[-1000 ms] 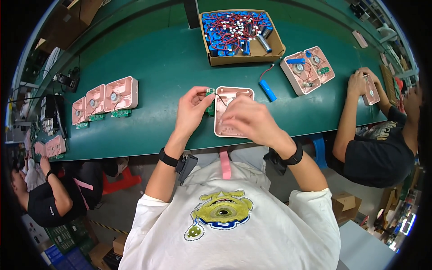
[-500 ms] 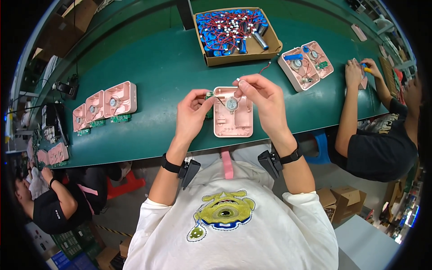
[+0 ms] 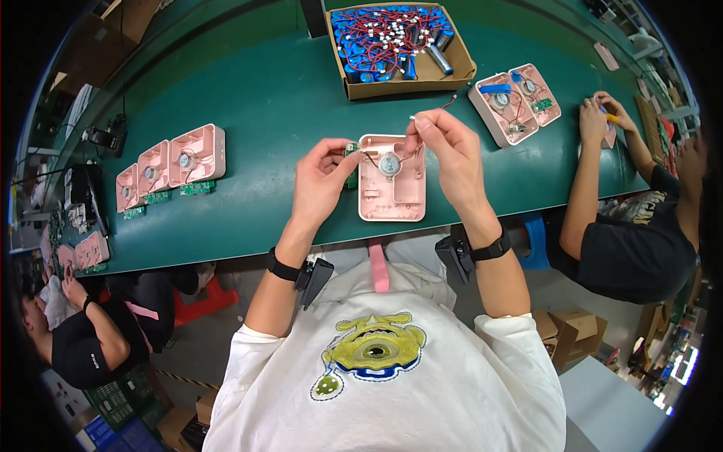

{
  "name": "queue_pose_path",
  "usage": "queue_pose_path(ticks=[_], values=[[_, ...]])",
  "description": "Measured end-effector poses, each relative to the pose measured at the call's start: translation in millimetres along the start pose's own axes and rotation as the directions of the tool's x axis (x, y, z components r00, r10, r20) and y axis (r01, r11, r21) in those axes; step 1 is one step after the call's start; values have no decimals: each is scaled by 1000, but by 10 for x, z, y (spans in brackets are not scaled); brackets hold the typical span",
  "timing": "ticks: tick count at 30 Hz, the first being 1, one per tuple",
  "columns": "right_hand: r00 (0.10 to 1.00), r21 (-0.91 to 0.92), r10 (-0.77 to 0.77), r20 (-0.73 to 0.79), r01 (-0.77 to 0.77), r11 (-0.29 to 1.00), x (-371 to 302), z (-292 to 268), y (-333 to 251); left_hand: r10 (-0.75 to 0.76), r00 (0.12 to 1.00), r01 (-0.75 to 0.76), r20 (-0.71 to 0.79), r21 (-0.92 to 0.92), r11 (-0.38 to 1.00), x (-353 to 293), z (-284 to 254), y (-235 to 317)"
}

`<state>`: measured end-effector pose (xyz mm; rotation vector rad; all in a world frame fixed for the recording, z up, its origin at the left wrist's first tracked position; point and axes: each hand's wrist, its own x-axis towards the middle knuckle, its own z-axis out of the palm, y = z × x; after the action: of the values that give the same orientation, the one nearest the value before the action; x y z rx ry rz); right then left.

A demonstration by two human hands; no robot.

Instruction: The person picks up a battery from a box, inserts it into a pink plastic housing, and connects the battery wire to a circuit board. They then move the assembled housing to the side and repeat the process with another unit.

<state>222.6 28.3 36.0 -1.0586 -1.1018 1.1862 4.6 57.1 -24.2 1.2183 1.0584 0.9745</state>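
A pink plastic housing [image 3: 393,211] lies open in front of me, with a round silver speaker [image 3: 388,165] inside its upper half. At its left edge, my left hand [image 3: 318,181] grips a small green circuit board [image 3: 352,178] between thumb and fingers. A dark wire runs from the board side toward the speaker. Over the housing's upper right corner, my right hand [image 3: 453,154] pinches a thin wire whose small white connector [image 3: 413,117] pokes out beyond the fingertips. The fingers partly cover this wire.
Ahead stands a cardboard box [image 3: 410,89] of blue battery cells with red leads. Pink housings [image 3: 197,157] with boards sit at the left; a pair [image 3: 501,113] stands at the right, near a co-worker's hands [image 3: 595,120]. Another person sits at the far left.
My right hand has shifted slightly right and away from me, with the connector at its fingertips. My left hand still holds the board. The whole view has moved a little.
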Motion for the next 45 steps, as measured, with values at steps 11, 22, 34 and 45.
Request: queue_pose_path(ticks=[11,22,34,45], values=[[997,-174,63,34,-56,983,8,90,73,40,998,-41,-46,-21,999,-58,43,-30],[929,-744,-274,250,365,560,-9,243,350,143,988,-145,-60,-36,989,-94,87,-113],[925,-757,-298,235,367,542,-39,307,387,267,961,-256,-76,127,958,-114,150,-27],[912,-739,-323,254,399,543,-63,343,377,397,917,-375,-34,263,889,-131,128,0]])
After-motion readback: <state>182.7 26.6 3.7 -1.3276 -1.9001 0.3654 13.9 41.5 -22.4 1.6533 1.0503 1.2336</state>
